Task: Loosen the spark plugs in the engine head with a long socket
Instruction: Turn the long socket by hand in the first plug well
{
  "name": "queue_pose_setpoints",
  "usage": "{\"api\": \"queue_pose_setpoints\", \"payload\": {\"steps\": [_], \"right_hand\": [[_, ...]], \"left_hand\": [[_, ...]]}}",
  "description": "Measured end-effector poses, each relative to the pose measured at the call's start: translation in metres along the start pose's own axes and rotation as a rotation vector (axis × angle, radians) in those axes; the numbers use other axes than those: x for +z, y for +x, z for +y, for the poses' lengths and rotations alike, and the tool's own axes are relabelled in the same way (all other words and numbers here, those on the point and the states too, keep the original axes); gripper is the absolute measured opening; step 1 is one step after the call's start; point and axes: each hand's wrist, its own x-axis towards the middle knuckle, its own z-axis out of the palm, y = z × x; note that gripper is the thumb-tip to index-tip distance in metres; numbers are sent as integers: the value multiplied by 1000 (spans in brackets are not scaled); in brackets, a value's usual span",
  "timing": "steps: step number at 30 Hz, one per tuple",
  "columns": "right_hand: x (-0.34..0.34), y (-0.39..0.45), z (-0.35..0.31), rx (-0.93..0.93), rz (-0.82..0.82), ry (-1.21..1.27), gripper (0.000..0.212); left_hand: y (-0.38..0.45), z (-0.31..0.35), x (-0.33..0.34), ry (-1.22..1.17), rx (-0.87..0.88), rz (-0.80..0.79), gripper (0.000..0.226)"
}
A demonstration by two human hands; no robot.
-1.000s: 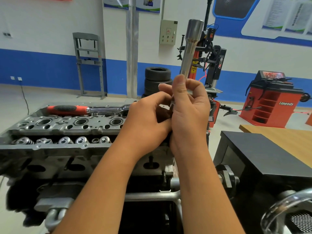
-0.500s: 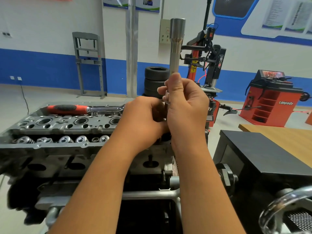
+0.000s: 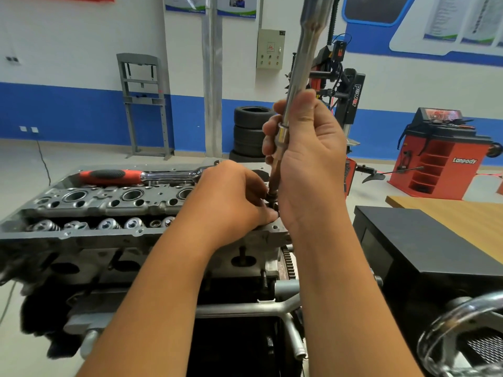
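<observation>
My right hand (image 3: 313, 159) grips the long chrome socket (image 3: 304, 50) and holds it nearly upright above the right end of the grey engine head (image 3: 81, 208); the socket's top runs out of the frame. A dark spark plug (image 3: 273, 183) sticks out of the socket's lower end. My left hand (image 3: 231, 202) sits just above the head with its fingertips curled round the plug's lower tip. A ratchet (image 3: 141, 175) with a red and black handle lies along the far edge of the head.
A black box (image 3: 422, 240) stands right of the engine, with a wooden tabletop (image 3: 462, 213) behind it. A chrome hand wheel (image 3: 462, 322) is at the lower right. Stacked tyres (image 3: 250, 131) and a red machine (image 3: 441, 159) stand further back on the floor.
My right hand has raised the socket, so its top now leaves the frame and the plug below it shows. My left hand has dropped from the socket's base towards the engine head.
</observation>
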Motion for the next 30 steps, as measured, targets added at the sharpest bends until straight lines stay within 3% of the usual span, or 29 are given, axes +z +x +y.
{"api": "queue_pose_setpoints", "payload": {"steps": [7, 18, 21, 25, 28, 30], "right_hand": [[6, 3, -9, -25, 22, 21, 32], [21, 5, -29, 32, 142, 19, 35], [23, 5, -42, 36, 110, 20, 36], [32, 6, -77, -50, 11, 153, 40], [14, 5, -106, -187, 82, 265, 40], [-14, -1, -121, -151, 154, 318, 40]], "left_hand": [[0, 3, 9, -57, 107, 89, 7], [-6, 10, 19, 30, 184, 256, 48], [-8, 19, 18, -68, 203, 274, 51], [-5, 49, 0, -392, 355, 486, 33], [-13, 62, -5, -397, 430, 407, 20], [-24, 65, 4, -517, 397, 327, 16]]}}
